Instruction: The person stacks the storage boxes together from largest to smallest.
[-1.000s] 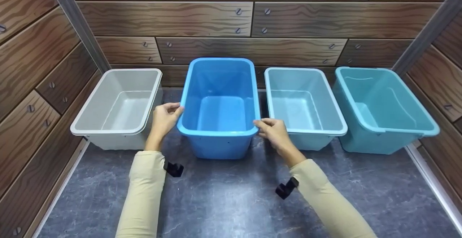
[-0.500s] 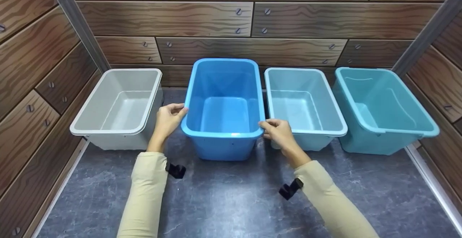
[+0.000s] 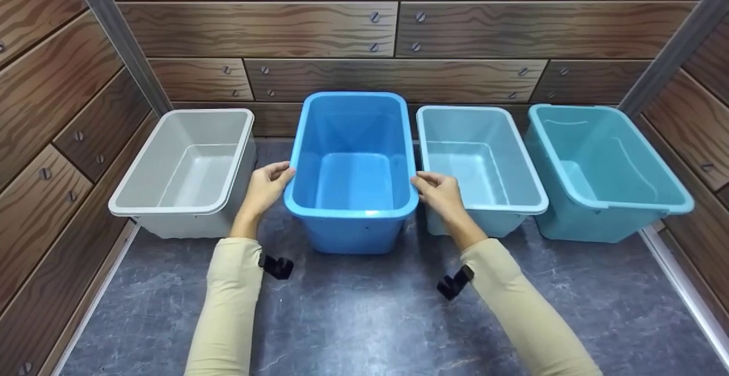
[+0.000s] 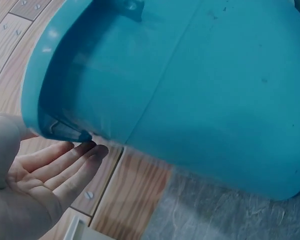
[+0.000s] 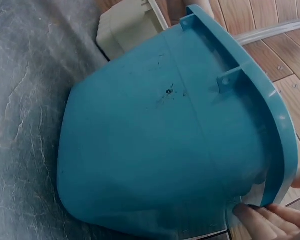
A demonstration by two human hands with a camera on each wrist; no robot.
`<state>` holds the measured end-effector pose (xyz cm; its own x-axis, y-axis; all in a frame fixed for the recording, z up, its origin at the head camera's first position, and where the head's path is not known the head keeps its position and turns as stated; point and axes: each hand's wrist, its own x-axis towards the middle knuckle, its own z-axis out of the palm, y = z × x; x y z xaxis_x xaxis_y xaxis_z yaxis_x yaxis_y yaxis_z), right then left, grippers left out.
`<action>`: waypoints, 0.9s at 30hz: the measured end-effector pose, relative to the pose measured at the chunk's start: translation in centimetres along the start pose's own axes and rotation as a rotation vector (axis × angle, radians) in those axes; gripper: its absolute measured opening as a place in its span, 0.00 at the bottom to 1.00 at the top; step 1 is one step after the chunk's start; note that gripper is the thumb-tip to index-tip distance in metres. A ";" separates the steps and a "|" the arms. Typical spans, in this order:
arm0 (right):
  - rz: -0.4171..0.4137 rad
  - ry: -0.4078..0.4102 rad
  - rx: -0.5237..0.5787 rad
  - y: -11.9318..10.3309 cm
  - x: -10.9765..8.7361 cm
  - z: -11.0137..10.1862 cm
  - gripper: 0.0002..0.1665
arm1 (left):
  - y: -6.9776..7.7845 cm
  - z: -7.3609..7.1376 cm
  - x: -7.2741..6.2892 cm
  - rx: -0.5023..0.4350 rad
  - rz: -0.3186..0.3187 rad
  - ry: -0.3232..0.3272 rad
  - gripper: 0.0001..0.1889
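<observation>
The blue tub (image 3: 353,233) stands upright in the middle of the row on the desk (image 3: 359,330), between the grey tub (image 3: 182,226) at left and the light blue tub (image 3: 490,222) at right, with the teal tub (image 3: 603,225) farthest right. The left hand (image 3: 263,188) pinches its left rim, thumb above and fingers beneath; the right hand (image 3: 441,192) grips the right rim in the same way, a little nearer the front corner. Holding opposite sides probably keeps so wide a tub level and square, and the overhanging lip seems to give the fingers something to hook under. The tubs all stand with a short end toward the person, perhaps so that each opening faces up within easy reach, their far ends near the planked wall (image 3: 319,28). The fingertips are partly lost behind the rim, and the right wrist view cuts the right hand off at its edge, so how firmly either one presses is hard to judge. Whether the blue tub's base bears fully on the desk cannot be told for sure. Its far outer side is hidden, the narrow gap beside the light blue tub is dark, and the small dark specks on its near wall are too blurred to identify.
</observation>
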<state>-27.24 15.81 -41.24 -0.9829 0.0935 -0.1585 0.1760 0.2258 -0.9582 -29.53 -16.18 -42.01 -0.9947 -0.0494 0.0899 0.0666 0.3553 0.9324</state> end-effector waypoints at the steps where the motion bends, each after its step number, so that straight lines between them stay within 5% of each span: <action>1: -0.001 -0.012 0.004 0.0 0.0 0.0 0.28 | 0.0 0.0 0.0 0.005 -0.003 -0.001 0.20; 27: -0.002 -0.028 -0.008 -0.1 -0.3 -0.4 0.27 | 0.3 0.7 -0.4 -0.116 -0.023 -0.016 0.17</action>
<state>-26.96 16.18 -40.96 -0.9844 0.0656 -0.1630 0.1740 0.2337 -0.9566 -29.15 -15.40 -42.05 -0.9972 -0.0408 0.0630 0.0512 0.2437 0.9685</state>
